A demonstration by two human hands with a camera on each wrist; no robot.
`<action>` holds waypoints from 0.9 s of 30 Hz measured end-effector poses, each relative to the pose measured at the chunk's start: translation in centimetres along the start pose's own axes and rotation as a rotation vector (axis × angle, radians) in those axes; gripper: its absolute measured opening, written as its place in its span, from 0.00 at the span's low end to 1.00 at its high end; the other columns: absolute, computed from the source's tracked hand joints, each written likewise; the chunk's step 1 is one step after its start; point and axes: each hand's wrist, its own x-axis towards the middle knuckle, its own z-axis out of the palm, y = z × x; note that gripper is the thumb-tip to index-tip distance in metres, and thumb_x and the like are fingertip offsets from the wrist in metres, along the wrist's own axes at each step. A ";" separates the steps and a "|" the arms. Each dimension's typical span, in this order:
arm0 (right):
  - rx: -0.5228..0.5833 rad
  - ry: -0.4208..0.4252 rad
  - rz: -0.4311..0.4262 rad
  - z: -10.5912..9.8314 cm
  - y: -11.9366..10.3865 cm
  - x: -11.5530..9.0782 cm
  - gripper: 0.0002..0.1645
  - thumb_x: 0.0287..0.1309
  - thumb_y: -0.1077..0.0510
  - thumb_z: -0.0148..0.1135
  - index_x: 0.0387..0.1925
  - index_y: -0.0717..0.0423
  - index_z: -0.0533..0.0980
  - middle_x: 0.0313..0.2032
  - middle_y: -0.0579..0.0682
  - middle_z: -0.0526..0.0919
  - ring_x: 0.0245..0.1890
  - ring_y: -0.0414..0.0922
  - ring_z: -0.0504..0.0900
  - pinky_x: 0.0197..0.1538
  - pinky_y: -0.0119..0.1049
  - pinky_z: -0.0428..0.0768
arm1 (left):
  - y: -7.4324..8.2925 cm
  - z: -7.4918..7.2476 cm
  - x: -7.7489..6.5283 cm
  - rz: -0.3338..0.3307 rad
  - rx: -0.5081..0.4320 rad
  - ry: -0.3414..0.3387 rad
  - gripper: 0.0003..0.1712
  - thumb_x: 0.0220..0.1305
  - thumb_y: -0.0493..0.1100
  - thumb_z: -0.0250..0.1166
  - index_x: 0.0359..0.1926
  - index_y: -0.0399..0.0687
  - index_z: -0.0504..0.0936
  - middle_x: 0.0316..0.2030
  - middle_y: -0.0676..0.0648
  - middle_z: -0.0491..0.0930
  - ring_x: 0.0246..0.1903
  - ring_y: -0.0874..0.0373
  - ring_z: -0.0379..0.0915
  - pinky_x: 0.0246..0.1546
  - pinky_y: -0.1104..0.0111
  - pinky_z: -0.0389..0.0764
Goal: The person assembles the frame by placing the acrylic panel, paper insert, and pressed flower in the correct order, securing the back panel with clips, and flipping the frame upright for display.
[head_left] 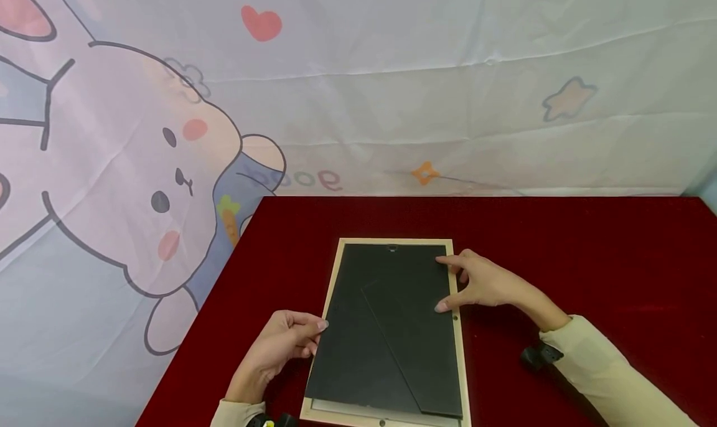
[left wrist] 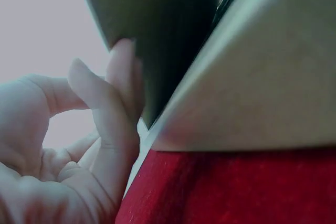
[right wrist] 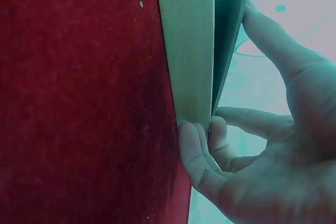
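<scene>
A picture frame [head_left: 460, 352] with a pale wooden border lies back side up on the red cloth. Its black backing board [head_left: 403, 340], with a stand flap, is tilted, its near end raised off the border. At the board's left edge, my left hand [head_left: 282, 340] pinches it between thumb and fingers. My right hand [head_left: 484, 281] is at the right side, thumb and index finger on the board, the other fingers curled against the wooden edge. The right wrist view shows a narrow gap between the board [right wrist: 231, 35] and the wooden border [right wrist: 189, 45].
Red cloth [head_left: 588, 259] covers the table. Behind it and on the left hangs a pale curtain [head_left: 392, 103] printed with a cartoon rabbit, a heart and stars. Small metal tabs [head_left: 383, 422] sit on the wooden border.
</scene>
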 end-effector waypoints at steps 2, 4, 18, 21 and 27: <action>0.003 -0.001 -0.003 -0.1 0.0 0.0 0.62 0.50 0.38 0.82 0.78 0.61 0.64 0.56 0.62 0.74 0.51 0.53 0.77 0.43 0.37 0.78 | 0.0 0.0 0.1 0.008 -0.003 0.011 0.09 0.70 0.40 0.69 0.42 0.36 0.88 0.24 0.53 0.82 0.20 0.67 0.77 0.24 0.77 0.82; 0.004 0.000 -0.005 -0.1 0.0 0.0 0.62 0.50 0.38 0.82 0.78 0.61 0.64 0.56 0.61 0.74 0.51 0.53 0.78 0.43 0.37 0.78 | 0.0 0.0 0.1 0.011 -0.004 0.018 0.09 0.70 0.40 0.69 0.41 0.37 0.88 0.24 0.54 0.82 0.20 0.67 0.77 0.24 0.77 0.81; -0.072 0.051 0.001 1.2 -0.1 0.3 0.67 0.44 0.37 0.85 0.77 0.65 0.64 0.45 0.57 0.70 0.34 0.44 0.71 0.32 0.31 0.71 | 0.0 0.3 0.0 -0.019 0.112 0.068 0.15 0.70 0.40 0.70 0.46 0.29 0.87 0.22 0.52 0.83 0.19 0.64 0.81 0.23 0.76 0.81; -0.074 0.057 0.014 1.3 -0.1 0.3 0.67 0.44 0.38 0.86 0.77 0.65 0.64 0.44 0.56 0.70 0.30 0.43 0.69 0.30 0.30 0.69 | 0.0 0.3 0.0 -0.021 0.123 0.076 0.16 0.69 0.40 0.70 0.46 0.28 0.87 0.22 0.52 0.83 0.19 0.63 0.81 0.23 0.76 0.82; -0.058 0.068 0.034 1.4 -0.3 0.3 0.67 0.42 0.40 0.87 0.77 0.65 0.65 0.43 0.56 0.69 0.28 0.43 0.67 0.28 0.31 0.66 | 0.1 0.4 -0.1 -0.019 0.120 0.094 0.16 0.68 0.40 0.72 0.45 0.27 0.88 0.21 0.51 0.84 0.17 0.64 0.82 0.24 0.74 0.84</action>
